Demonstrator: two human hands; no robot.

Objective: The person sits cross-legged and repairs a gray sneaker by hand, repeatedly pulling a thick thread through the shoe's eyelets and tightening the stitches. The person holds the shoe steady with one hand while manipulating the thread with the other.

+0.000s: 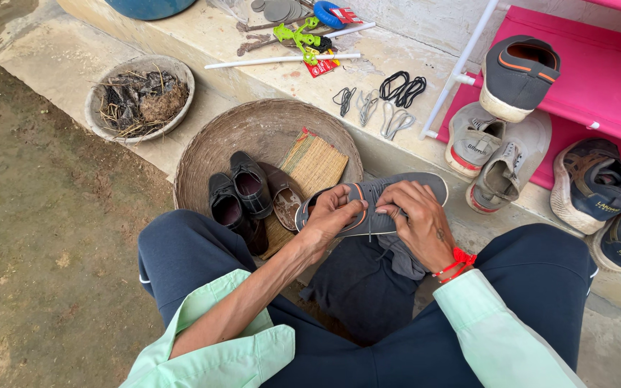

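A grey sneaker with orange trim [397,188] lies across my lap, toe pointing right. My left hand [334,214] grips its heel opening. My right hand [417,218] pinches the lace area on top of the shoe, fingers closed on the laces. A dark cloth [365,284] hangs between my knees under the shoe. Just left of my hands, a pair of black leather shoes [242,197] rests in a round woven basket [253,126], beside a brown insole and a straw mat [314,164].
Loose shoelaces [386,100] lie on the concrete step. A pink shoe rack [598,72] at right holds a grey sneaker [517,75]; more sneakers [494,154] stand below it. A bowl of dry debris [140,97] sits at left. Tools and white rods lie farther back.
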